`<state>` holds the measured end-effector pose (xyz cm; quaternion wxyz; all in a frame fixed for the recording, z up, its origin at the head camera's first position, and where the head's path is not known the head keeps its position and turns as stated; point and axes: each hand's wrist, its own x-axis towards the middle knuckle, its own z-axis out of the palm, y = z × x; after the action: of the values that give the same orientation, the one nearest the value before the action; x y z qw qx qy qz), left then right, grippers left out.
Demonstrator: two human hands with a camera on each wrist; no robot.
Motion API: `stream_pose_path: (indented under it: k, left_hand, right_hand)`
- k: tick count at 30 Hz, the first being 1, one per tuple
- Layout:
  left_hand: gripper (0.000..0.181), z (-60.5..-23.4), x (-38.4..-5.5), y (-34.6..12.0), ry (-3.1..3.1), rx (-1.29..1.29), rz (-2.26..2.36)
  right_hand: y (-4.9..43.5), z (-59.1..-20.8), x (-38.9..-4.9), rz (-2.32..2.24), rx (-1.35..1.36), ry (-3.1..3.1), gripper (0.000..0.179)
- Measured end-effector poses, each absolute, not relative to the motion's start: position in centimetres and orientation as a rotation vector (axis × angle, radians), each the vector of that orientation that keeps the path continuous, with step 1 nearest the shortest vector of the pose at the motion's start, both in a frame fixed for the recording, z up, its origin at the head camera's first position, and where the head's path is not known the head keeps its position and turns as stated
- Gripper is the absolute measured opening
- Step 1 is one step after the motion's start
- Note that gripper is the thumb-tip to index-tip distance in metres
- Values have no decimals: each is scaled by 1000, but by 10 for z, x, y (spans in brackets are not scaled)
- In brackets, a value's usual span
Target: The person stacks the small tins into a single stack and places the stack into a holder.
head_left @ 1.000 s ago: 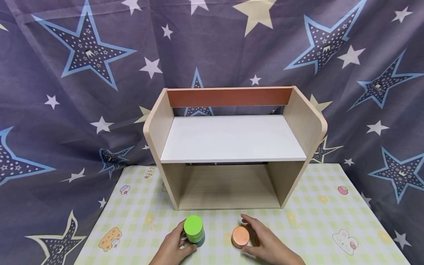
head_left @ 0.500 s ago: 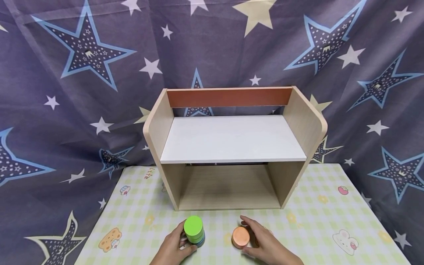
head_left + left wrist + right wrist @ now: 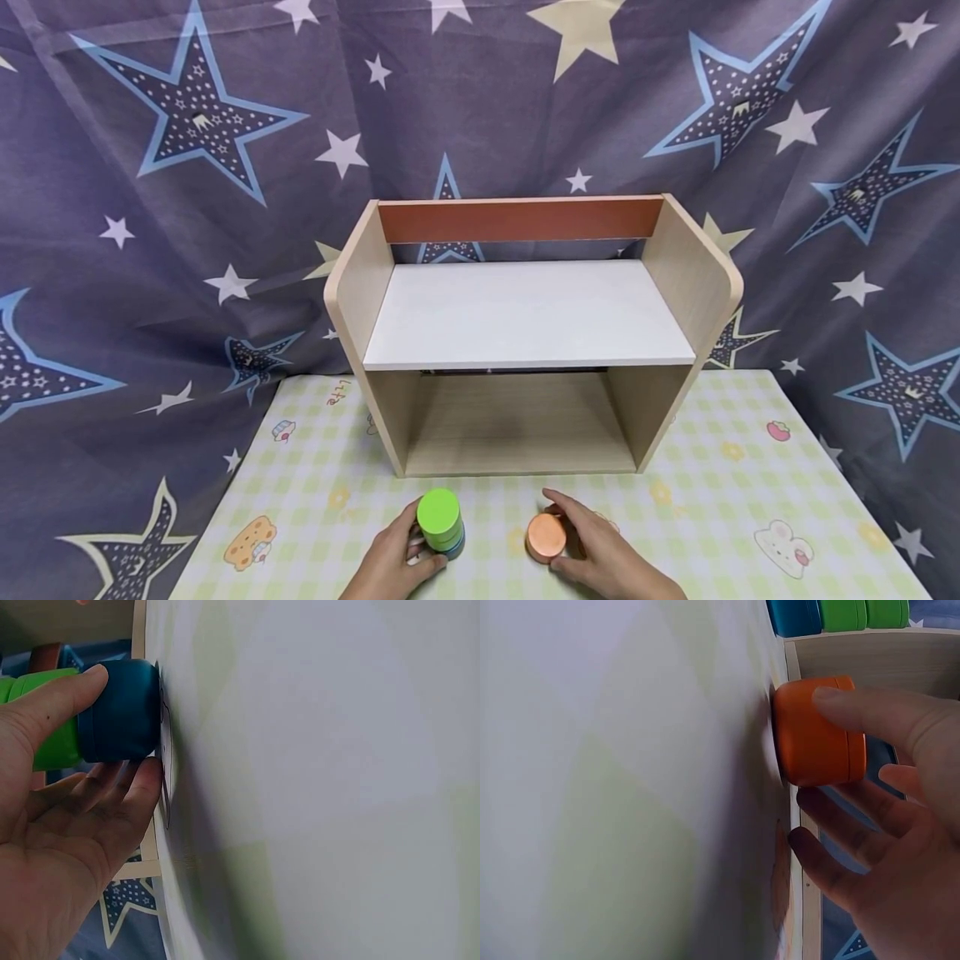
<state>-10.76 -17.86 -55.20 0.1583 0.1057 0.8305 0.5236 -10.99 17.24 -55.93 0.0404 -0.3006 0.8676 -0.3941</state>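
My left hand holds a stack of round containers, bright green on top and blue at the bottom. In the left wrist view the thumb lies on the blue container near its seam with the green one, and the fingers reach round the far side. A squat orange round container with a lid seam stands on the table, right of the stack. Around its right side is my right hand, thumb against the orange wall in the right wrist view, the other fingers spread loosely beyond it.
Behind both hands stands a small wooden shelf unit with a white upper board, pale side panels and a reddish back rail. A checked, patterned cloth covers the table. The dark curtain with stars hangs behind and at both sides.
My right hand's fingers have come very slightly nearer the orange container. The left hand and the stack stay where they were.
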Motion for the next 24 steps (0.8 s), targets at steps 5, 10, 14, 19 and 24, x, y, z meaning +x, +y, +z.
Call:
stream_pose_path:
  k: [5, 10, 14, 19, 24]
  left_hand:
    - [91, -552, -108, -178, 2369, 292, 1507]
    - [91, -552, -109, -178, 2368, 289, 1503]
    - [91, -551, -109, -177, 2354, 288, 1513]
    - [91, -551, -110, -177, 2339, 284, 1523]
    - [90, -551, -109, -177, 2335, 275, 1530]
  right_hand:
    - [172, -558, -110, -1166, -908, 2691, 80]
    - [171, -558, -109, -1160, -943, 2723, 79]
    - [170, -559, -109, -1167, -975, 2750, 79]
    - [170, -558, -110, -1197, -965, 2724, 78]
    - [169, -555, -110, -1234, -920, 2661, 80]
